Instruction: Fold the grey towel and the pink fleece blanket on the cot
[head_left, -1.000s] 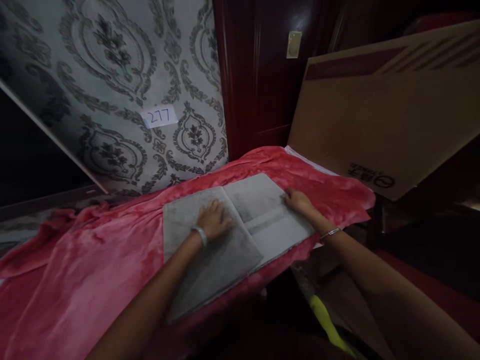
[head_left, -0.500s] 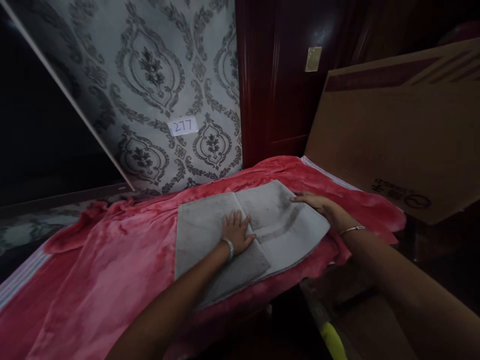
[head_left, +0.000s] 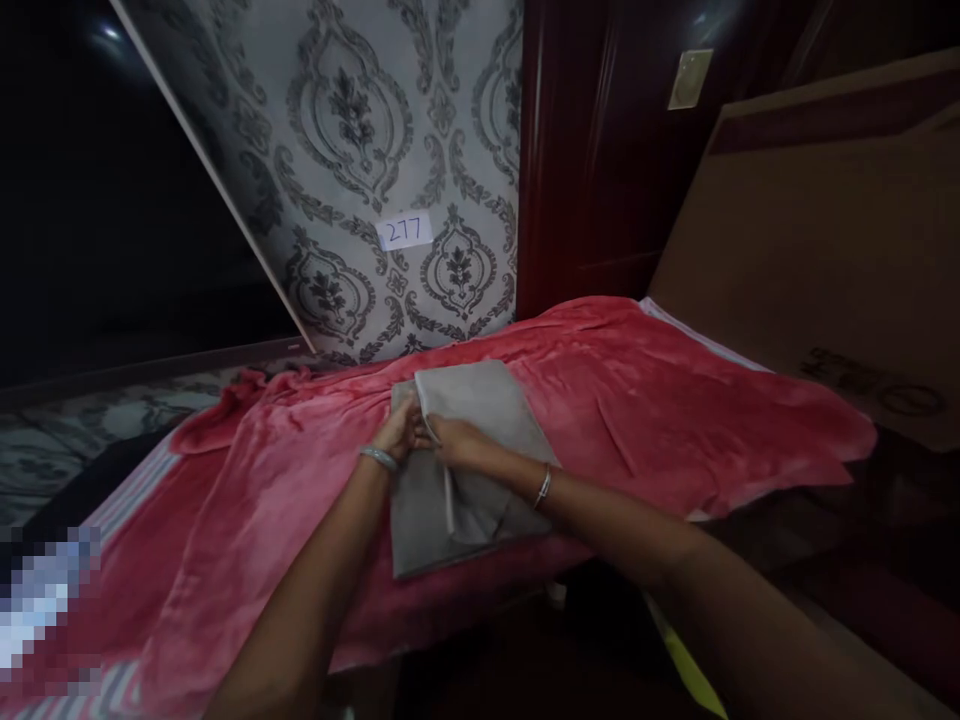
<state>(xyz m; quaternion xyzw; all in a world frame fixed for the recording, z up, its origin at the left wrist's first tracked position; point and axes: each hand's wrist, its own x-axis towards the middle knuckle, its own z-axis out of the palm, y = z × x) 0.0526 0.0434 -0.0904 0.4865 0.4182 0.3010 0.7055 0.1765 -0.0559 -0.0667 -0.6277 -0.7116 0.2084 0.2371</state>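
Observation:
A grey, flat folding panel, fabric-like and smudged, lies on a red plush blanket. Its right part is folded over to the left, so a narrow strip of the lower part shows along the left side. My right hand grips the free edge of the folded flap, which bends up a little at the front. My left hand, fingers curled, is at that same edge by the right fingertips, over the left strip. Some of its fingertips are hidden. Each wrist wears a silver bracelet.
Behind stands a patterned wall with a paper label reading 277, beside a dark red door panel. A large cardboard box leans at the right. A dark screen is at left. Something yellow shows below the blanket's edge.
The panel's right part has swung over onto the left part, carried by my right hand. My left hand has shifted from lying flat on the panel to the flap's edge. The view has turned slightly.

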